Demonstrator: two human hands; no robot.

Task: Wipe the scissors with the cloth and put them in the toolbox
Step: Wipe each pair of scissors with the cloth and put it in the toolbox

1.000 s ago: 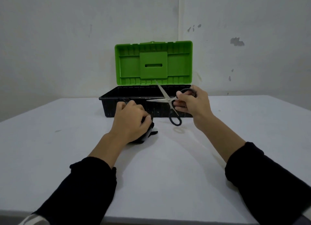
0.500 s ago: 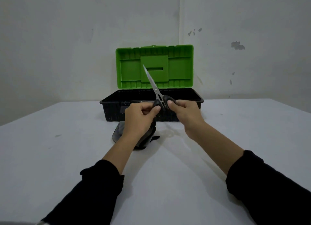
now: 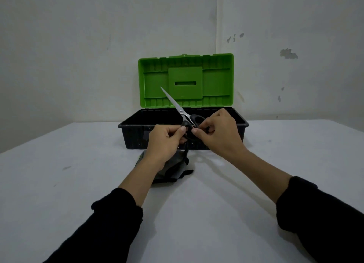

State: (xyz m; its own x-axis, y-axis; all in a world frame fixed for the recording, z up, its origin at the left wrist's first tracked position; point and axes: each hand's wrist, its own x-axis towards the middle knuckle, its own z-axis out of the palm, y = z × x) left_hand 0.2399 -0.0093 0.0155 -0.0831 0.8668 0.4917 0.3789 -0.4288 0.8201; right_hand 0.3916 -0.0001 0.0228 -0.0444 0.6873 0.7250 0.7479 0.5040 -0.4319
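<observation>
White walls with a few chipped spots stand behind a big pale table [image 3: 256, 184]. On the table sits the toolbox [image 3: 137, 136], with a black bottom and a green lid [image 3: 216, 81] that stands wide open. Nothing can be seen inside its dark bottom.

Both hands hold the scissors [image 3: 185, 115] up in the air, just in front of the toolbox. The left hand [image 3: 165, 142] is curled shut and pinches one black handle loop. The right hand [image 3: 218, 134] is curled shut too and pinches the other loop. The shiny blades are shut together and point up and to the left, away from the person.

The cloth [image 3: 173, 168] is dark and lies in a soft heap on the table, right under the left wrist. No hand holds it now, so the wiping looks not yet begun.

The scissors look light, hard and stiff. They will not bend. The metal blades look smooth and may slip, and the tip is sharp, so the black handles are the safe place to hold. One hand should hold the handles while the other wipes along the flat sides of the blades, not over the edge.

The cloth is soft and floppy, so grab a bunch of it
</observation>
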